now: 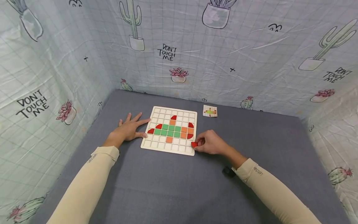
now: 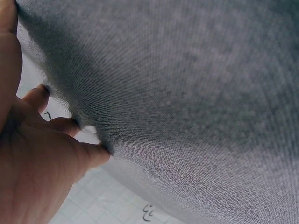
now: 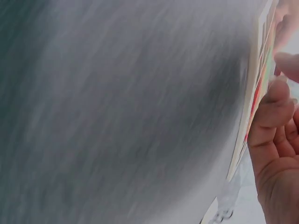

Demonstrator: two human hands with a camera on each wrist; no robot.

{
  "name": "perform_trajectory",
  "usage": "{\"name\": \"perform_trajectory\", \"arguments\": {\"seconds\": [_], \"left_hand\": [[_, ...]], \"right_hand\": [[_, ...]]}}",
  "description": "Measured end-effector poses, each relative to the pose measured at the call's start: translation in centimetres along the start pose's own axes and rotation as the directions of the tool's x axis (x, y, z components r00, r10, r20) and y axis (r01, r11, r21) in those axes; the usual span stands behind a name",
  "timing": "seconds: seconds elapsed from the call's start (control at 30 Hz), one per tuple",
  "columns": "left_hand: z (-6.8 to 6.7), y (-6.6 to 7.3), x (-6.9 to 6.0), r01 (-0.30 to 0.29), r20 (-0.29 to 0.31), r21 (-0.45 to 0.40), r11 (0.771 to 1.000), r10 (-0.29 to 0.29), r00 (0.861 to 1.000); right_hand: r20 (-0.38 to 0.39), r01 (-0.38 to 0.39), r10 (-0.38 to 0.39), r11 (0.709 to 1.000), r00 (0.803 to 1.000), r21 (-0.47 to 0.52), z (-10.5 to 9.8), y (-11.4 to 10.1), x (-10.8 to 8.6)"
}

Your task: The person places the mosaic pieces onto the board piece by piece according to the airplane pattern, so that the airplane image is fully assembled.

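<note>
A cream square grid board [image 1: 156,144] lies on the grey cloth, with green, orange and red tiles forming a pattern across its middle. My right hand [image 1: 211,143] pinches a red tile [image 1: 194,144] between thumb and fingers over the board's lower right edge. In the right wrist view the right hand [image 3: 275,140] appears beside the board's edge [image 3: 250,84], the tile mostly hidden. With fingers spread, my left hand [image 1: 127,129] rests at the board's left edge, thumb and index finger touching it. The left wrist view shows that hand [image 2: 42,154] with its fingertips against the cloth.
A small pattern card [image 1: 210,111] lies behind the board to the right, showing a similar coloured figure on a grid. Printed cactus fabric [image 1: 179,56] hangs round the back and sides of the grey surface [image 1: 167,186]. A black device [image 1: 228,171] sits at the right wrist.
</note>
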State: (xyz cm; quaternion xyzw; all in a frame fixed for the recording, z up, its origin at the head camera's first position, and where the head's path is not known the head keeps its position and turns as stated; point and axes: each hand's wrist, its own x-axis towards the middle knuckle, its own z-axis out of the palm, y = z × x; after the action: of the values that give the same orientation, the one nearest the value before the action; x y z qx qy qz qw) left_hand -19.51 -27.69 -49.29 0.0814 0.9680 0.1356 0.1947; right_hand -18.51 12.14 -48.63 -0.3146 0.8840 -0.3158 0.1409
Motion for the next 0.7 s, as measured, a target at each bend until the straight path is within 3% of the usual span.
{"name": "perform_trajectory", "arguments": {"seconds": [0.7], "left_hand": [[-0.1, 0.1, -0.3, 0.0, -0.004, 0.003, 1.0, 0.0, 1.0]], "right_hand": [[-0.034, 0.057, -0.056, 0.998, 0.998, 0.027, 4.3, -5.1, 3.4]]}}
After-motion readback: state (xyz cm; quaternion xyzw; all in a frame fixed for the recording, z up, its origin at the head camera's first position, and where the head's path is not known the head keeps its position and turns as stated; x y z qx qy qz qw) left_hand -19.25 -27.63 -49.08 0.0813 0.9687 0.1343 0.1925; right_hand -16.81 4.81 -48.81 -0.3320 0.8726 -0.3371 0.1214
